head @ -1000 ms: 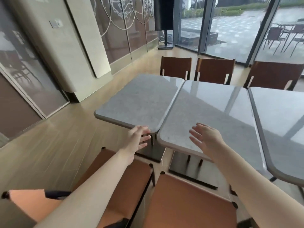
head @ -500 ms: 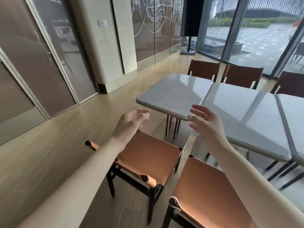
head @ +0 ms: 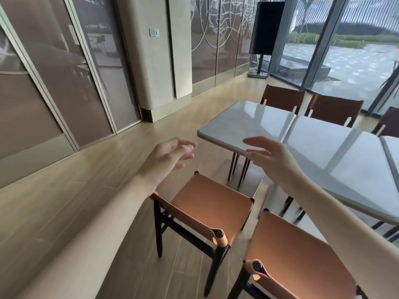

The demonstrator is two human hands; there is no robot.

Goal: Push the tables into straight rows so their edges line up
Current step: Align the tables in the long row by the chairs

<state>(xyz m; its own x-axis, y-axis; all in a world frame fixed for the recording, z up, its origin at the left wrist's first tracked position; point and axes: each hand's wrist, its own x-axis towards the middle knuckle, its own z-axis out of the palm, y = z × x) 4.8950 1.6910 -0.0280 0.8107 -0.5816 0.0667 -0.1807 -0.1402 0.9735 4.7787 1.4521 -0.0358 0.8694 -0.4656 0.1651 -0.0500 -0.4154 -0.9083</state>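
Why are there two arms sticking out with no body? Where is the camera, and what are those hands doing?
The camera is worn on a person's head and looks forward and down, so you see only that person's own arms reaching out, as if through their eyes. There is only this one view.

The left hand and the right hand are both open, with fingers spread, and they hold nothing. They hang in the air near the corner of the nearest grey table.

That table stands against a second table, and the edge of a third table shows at the far right. The tabletops look bare and shiny.

Two orange chairs stand close to the person, and darker brown chairs stand on the far side. The job is to push the tables into a straight row.
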